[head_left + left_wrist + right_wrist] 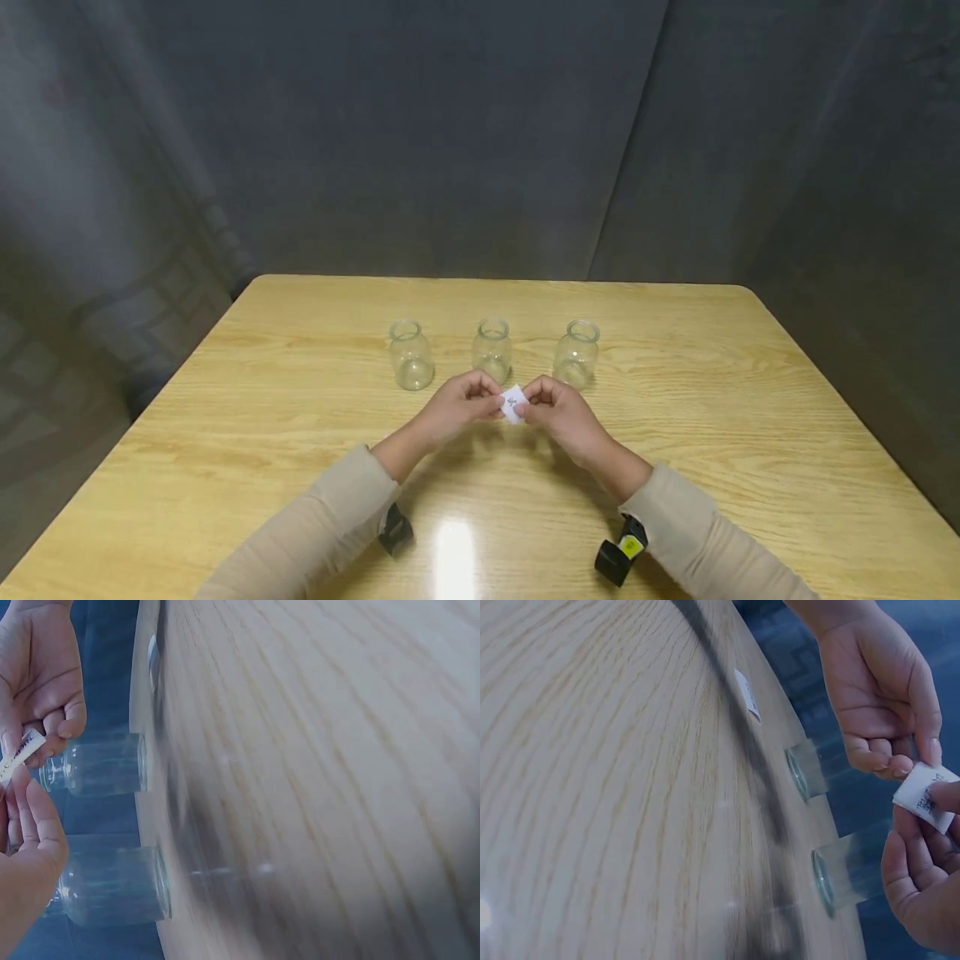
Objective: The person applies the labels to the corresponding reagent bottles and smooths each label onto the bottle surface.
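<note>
Between my two hands is a small white paper slip [513, 400] with dark handwriting, held up above the table. My left hand [461, 407] pinches its left edge between thumb and fingers. From the other side my right hand [564, 415] pinches the slip too, its thumb lying over the face. Just behind the hands three clear glass jars stand upright in a row: a left jar [412, 367], a middle jar [492, 342] and a right jar [577, 346]. All are lidless. My hands partly cover the lower front of the middle and right jars.
Another white slip [747, 696] with writing lies on the wooden table [262, 400] in the right wrist view. A pale scrap [154, 664] shows near the table's edge in the left wrist view. Dark curtains [420, 142] hang behind the table.
</note>
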